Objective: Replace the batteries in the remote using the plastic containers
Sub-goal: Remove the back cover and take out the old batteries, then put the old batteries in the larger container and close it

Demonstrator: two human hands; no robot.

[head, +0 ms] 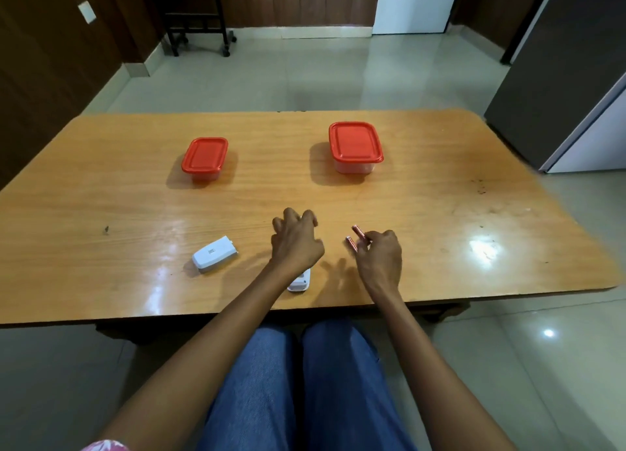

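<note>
Remote (299, 283): lying mostly hidden under the left wrist.
Left hand (295, 244): hovering, fingers loosely curled, gripping nothing.
Right hand (378, 254): pinching two batteries (355, 237) at its fingertips.
Cover (214, 254): lying left of the left hand.
Containers: small one (204, 155) far left, large one (355, 144) straight beyond, both lidded.
Advice: probably open one lid first, keeping batteries pinched.

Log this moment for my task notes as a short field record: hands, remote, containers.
right hand: holds two batteries
left hand: over the remote, which it mostly hides; grip unclear
battery cover: off, on the table, left of the hands
small container: red lid on
large container: red lid on
</note>
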